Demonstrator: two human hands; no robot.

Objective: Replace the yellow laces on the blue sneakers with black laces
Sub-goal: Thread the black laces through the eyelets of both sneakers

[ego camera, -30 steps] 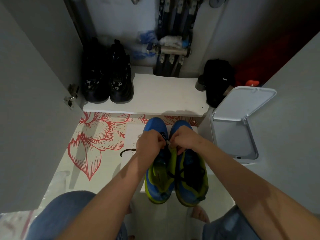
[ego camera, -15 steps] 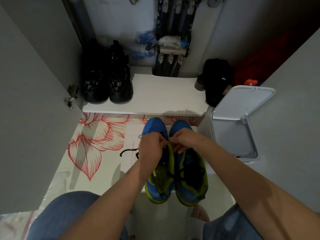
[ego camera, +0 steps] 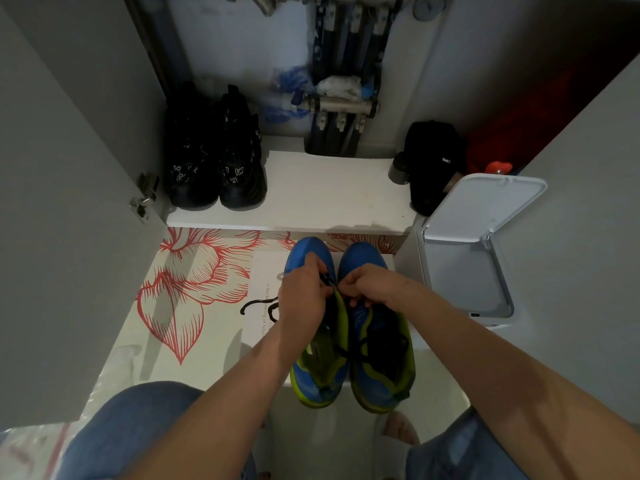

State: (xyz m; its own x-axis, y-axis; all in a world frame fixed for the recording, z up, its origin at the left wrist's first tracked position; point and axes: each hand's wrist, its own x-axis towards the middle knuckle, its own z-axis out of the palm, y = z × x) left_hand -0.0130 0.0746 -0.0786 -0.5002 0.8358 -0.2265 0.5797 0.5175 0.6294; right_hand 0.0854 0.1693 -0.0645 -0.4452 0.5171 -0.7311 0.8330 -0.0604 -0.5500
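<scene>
Blue sneakers (ego camera: pixel 363 261) sit side by side between my knees, long axis away, toes just short of the shelf edge (ego camera: pixel 311 216), open bin (ego camera: pixel 485 206) tight right, floral mat (ego camera: pixel 194 282) open left; left hand (ego camera: pixel 304 292) pinches black lace (ego camera: pixel 258 304) at the left shoe's front eyelets, right hand (ego camera: pixel 374 285) curled beside it, hold hidden.

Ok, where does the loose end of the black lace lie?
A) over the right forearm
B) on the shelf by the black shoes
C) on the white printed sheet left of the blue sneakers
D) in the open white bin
C: the black lace curls across the white printed sheet, just left of the left hand.
</scene>
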